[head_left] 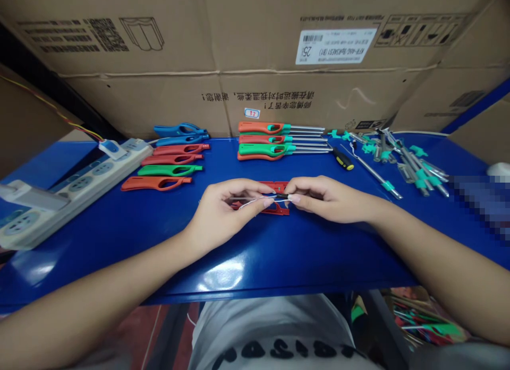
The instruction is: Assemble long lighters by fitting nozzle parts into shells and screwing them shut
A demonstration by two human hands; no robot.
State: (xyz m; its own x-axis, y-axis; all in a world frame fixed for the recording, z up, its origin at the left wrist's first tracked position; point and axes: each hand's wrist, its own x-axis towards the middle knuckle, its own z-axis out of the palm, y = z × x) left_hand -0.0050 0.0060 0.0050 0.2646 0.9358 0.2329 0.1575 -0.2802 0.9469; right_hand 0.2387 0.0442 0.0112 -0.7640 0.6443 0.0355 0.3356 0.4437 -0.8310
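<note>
At the middle of the blue table, my left hand (223,204) and my right hand (329,198) face each other, fingertips pinched. A thin white wire (258,199) runs across my left fingers. Between the two sets of fingertips is a small dark part (282,196), its right end gripped by my right thumb and forefinger. Just behind and below lie red lighter handle pieces (278,211), partly covered by my hands. Ahead are several long-necked lighters (263,149) with orange, red or green handles and metal tubes.
Several coloured handle shells (162,183) lie left, near a white power strip (79,187). A yellow-black screwdriver (343,158) and loose metal tubes with green pieces (418,168) lie right. A cardboard sheet (159,99) stands behind the blue table (159,269). More parts (430,322) sit below right.
</note>
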